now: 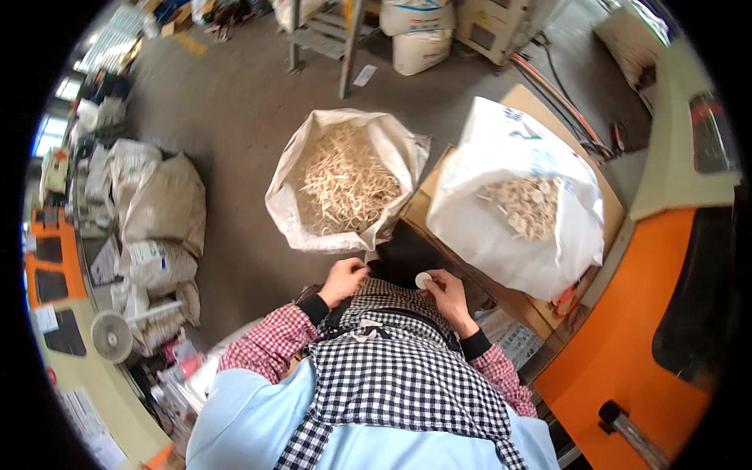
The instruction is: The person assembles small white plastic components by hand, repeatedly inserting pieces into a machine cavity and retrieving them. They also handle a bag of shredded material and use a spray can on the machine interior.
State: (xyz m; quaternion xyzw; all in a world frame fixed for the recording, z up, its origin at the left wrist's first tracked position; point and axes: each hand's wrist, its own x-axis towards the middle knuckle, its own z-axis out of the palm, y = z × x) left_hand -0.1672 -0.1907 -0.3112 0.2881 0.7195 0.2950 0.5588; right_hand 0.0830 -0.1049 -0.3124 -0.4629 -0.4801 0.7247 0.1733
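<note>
My right hand [446, 296] pinches a small round white disc [423, 280] between thumb and fingers, over my lap. To its left, my left hand [345, 281] is closed, its fingers curled together. A small pale bit shows just beyond those fingertips, and I cannot make out whether they hold it. Beyond my left hand stands an open white woven sack [286, 205] with thin cream-coloured plastic strips [348, 184] inside. Ahead of my right hand, an open white bag [478, 227] holds many small pale plastic pieces [531, 205].
The white bag rests on a cardboard-covered surface [435, 182], with orange-handled scissors [564, 301] at its near edge. An orange machine panel [619, 313] borders the right. Full sacks [168, 200] and a fan [112, 337] stand at the left. A metal step ladder [321, 41] stands farther off.
</note>
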